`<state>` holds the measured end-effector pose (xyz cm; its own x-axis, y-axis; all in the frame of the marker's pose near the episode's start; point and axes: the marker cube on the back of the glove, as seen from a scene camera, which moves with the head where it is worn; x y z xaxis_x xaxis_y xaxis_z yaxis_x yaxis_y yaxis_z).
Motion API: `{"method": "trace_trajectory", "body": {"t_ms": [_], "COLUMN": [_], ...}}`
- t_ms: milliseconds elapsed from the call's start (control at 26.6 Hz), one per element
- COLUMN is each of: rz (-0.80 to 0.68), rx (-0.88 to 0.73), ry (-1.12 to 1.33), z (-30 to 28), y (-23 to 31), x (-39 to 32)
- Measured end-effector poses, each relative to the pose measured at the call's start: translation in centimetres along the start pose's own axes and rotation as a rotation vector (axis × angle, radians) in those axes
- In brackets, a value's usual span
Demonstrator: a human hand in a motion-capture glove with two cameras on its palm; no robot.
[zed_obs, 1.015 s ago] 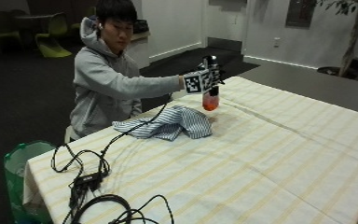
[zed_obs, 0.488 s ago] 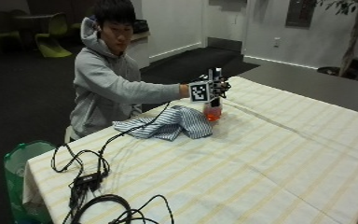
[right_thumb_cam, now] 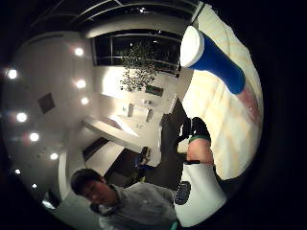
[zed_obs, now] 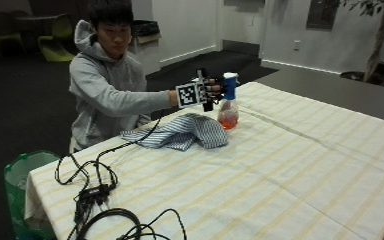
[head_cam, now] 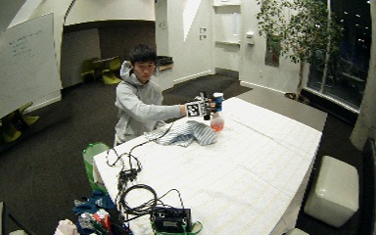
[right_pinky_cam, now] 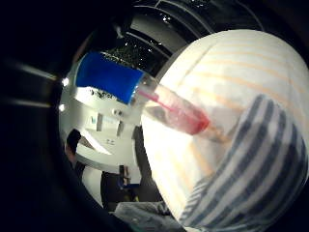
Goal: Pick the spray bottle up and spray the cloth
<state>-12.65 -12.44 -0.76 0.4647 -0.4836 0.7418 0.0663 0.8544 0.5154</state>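
Observation:
The spray bottle stands upright on the table, clear with orange-red liquid in its base and a blue head. My gloved right hand is at the height of that head, just beside it on the person's side, fingers reaching toward it without closing round it. In the palm views the bottle shows whole and apart from the palm, with the thumb short of it. The blue-and-white striped cloth lies crumpled on the table right beside the bottle's base.
The table has a pale striped tablecloth. Black cables trail from the hand across the near left corner. A green bin stands at the table's left end. The person sits behind the far edge.
The hand dipped over the bottle's top half a second ago and now sits slightly back toward the person, leaving the blue head uncovered. Bottle and cloth have not moved.

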Motion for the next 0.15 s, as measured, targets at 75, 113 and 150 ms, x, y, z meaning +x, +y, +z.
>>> {"method": "trace_trajectory", "body": {"t_ms": [75, 113, 150], "rz": [-0.020, -0.027, -0.032], "rx": [-0.002, -0.002, -0.002], "ry": [0.011, 0.017, 0.020], "z": [-0.4, -0.6, -0.7], "y": [1.3, 1.7, 1.9], "x": [-0.5, -0.7, -0.8]}}
